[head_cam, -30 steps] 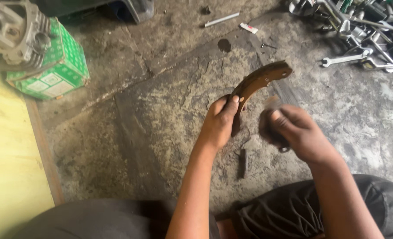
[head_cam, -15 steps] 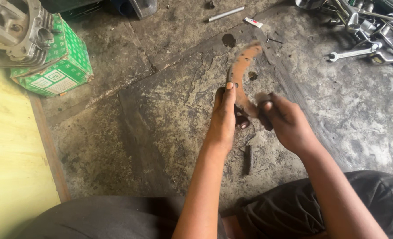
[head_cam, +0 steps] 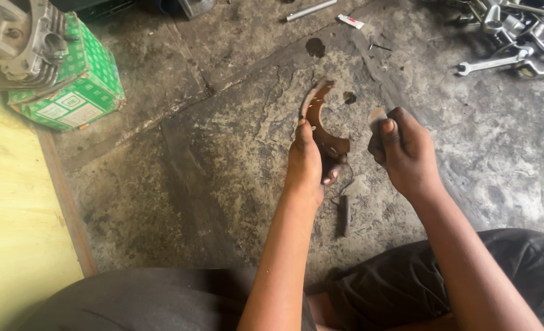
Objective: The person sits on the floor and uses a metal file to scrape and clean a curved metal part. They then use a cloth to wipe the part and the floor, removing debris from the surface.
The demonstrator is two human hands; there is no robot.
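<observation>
My left hand [head_cam: 307, 162] grips the lower end of a rusty brown curved brake shoe [head_cam: 318, 114] and holds it upright above the stained concrete floor [head_cam: 223, 153]. Its arc bends away from me toward the upper left. My right hand [head_cam: 403, 150] is just to the right of the shoe, closed on a small pale piece [head_cam: 377, 116] that sticks out above the thumb; what it is I cannot tell. The two hands are a short gap apart. My dark trousers [head_cam: 517, 263] fill the bottom of the view.
A green and white carton [head_cam: 79, 92] with a grey metal engine part [head_cam: 17, 37] on it stands at the upper left. A yellow board [head_cam: 14, 214] runs along the left. Several spanners [head_cam: 511, 43] lie at the upper right. A small dark rod [head_cam: 344, 214] lies on the floor below my hands.
The brake shoe has swung from leaning right to standing upright with its arc to the left. My right hand has come off the shoe and moved right, holding the small pale piece.
</observation>
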